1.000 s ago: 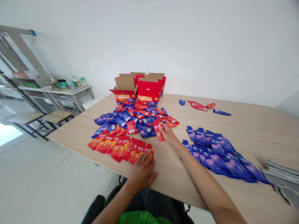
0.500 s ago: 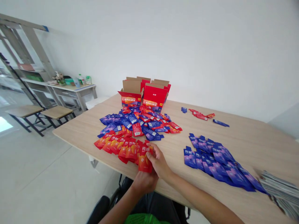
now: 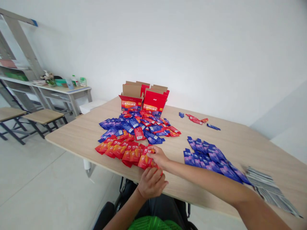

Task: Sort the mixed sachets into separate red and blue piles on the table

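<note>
A red pouch (image 3: 144, 158) with white lettering is pinched at its upper right side by my right hand (image 3: 159, 157), at the right end of an overlapping row of red pouches (image 3: 126, 150) on the table. Close below, my left hand (image 3: 152, 182) is closed, its fingers curled over more red pouch material, most of it hidden. Behind the row lies a mixed heap of blue and red pouches (image 3: 139, 132), some showing barcodes.
Open red cartons (image 3: 153, 102) stand behind the heap. Overlapping blue pouches (image 3: 211, 159) lie to the right, beside a striped, flat stack (image 3: 270, 188). A few loose red pouches (image 3: 195, 119) and blue ones lie farther back. Stools (image 3: 43, 116) stand left of the table (image 3: 79, 127).
The view has shifted right. My right hand has brought the red pouch left against the row's end. My left hand has come out from beneath that pouch and sits lower, fingers curled.
</note>
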`<action>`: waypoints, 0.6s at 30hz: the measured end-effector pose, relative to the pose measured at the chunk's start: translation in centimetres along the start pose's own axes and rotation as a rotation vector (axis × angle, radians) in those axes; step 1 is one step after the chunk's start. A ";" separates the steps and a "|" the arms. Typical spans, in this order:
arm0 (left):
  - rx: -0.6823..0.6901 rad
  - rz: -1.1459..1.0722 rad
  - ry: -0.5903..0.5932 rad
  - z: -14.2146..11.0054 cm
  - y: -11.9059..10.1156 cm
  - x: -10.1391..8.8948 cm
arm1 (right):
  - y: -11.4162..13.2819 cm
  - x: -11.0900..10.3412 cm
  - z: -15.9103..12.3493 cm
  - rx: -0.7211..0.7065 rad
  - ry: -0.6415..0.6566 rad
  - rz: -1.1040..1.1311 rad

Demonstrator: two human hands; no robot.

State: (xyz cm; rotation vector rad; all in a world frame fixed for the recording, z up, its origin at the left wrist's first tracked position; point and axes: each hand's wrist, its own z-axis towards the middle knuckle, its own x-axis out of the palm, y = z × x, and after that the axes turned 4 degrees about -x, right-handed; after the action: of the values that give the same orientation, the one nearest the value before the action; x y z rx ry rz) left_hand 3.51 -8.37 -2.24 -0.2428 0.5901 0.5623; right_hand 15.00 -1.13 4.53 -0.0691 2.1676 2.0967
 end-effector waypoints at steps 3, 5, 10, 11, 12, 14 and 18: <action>-0.268 0.092 -0.096 0.4 0.0 0.3 | 0.5 -0.2 0.9 -0.071 0.025 -0.186; -0.393 0.133 -0.049 1.1 0.0 0.6 | 1.1 -0.6 1.2 -0.082 0.071 -0.288; -0.495 0.134 0.118 1.8 0.5 1.6 | 3.0 -2.1 2.6 -0.284 0.143 -0.693; -0.491 0.133 0.138 1.7 0.6 1.7 | 3.4 -2.3 3.1 -0.351 0.155 -0.791; -0.485 0.137 0.152 1.7 0.6 1.7 | 3.8 -2.5 3.8 -0.405 0.162 -0.889; -0.480 0.150 0.169 1.7 0.7 1.6 | 4.2 -2.6 5.4 -0.442 0.157 -1.084; -0.472 0.173 0.191 1.9 0.6 1.2 | 3.3 -2.0 8.2 -0.362 0.108 -1.302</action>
State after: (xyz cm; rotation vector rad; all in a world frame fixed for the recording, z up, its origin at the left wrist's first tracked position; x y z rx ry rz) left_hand 4.86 -6.68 -1.38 -0.7019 0.6617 0.8506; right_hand 17.04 7.06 7.78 -1.2371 1.0790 1.5529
